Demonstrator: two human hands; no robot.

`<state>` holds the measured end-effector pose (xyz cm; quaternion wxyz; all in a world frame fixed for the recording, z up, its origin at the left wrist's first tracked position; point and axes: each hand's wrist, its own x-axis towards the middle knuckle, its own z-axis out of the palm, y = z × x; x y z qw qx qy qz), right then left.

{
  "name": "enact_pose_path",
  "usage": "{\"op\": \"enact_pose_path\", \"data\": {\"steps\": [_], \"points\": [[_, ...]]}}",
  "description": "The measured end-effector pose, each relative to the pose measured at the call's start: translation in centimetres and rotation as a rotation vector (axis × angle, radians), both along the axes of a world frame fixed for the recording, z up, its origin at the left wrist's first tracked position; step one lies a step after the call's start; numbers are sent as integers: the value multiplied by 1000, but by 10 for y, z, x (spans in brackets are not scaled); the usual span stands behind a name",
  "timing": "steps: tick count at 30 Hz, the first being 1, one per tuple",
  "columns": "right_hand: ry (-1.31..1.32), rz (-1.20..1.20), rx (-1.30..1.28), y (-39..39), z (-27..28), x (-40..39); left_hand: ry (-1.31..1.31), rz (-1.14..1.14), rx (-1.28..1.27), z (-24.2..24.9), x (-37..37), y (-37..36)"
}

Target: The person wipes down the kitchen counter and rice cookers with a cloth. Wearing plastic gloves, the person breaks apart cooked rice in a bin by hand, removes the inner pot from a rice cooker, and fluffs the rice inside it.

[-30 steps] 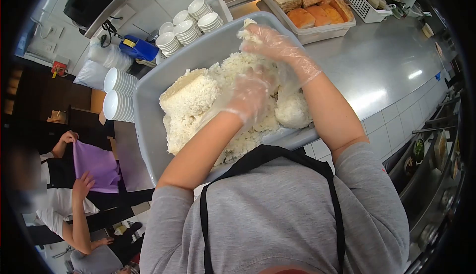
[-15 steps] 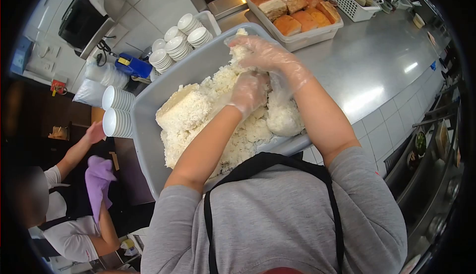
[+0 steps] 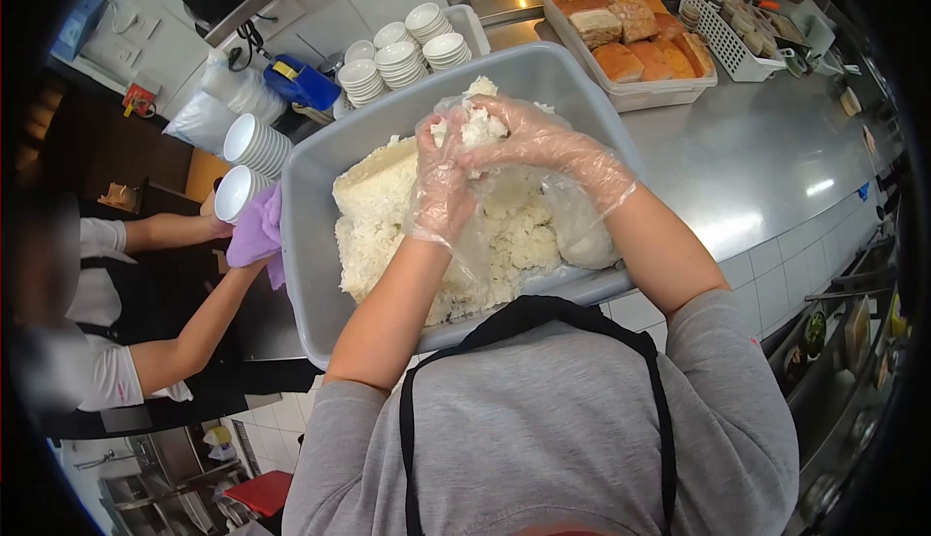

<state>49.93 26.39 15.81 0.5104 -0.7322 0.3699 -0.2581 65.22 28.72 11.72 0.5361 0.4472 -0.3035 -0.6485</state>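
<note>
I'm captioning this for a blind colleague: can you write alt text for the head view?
Two gloved hands, left hand and right hand, press a clump of rice together above a grey tub of cooked rice. Stacked white bowls and a tray of bread sit behind on the steel counter.

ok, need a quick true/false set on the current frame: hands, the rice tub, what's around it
1. Both hands wear clear plastic gloves. True: left hand and right hand are both gloved.
2. The hands press a clump of rice between them above the grey tub. True.
3. The grey tub holds bread. False: it holds white rice; the bread lies in a separate white tray beyond it.
4. The white bowls are spread singly over the counter. False: they stand in stacks beside the tub.
5. A co-worker at the left holds a purple cloth. True.
6. The steel counter to the right of the tub is covered in rice. False: it shows bare metal.
</note>
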Motion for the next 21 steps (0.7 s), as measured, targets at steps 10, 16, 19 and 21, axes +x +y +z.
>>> {"op": "enact_pose_path", "data": {"steps": [10, 16, 19, 21], "points": [[74, -257, -372, -17, -36, 8, -1541, -119, -906, -39, 24, -16], [62, -294, -401, -18, -33, 2, -533, -133, -360, -10, 16, -15], [212, -406, -121, -11, -7, -3, -639, -87, -350, -11, 10, -12], [218, -449, -159, -18, -22, -9, -877, -94, -651, -23, 18, -18]]}}
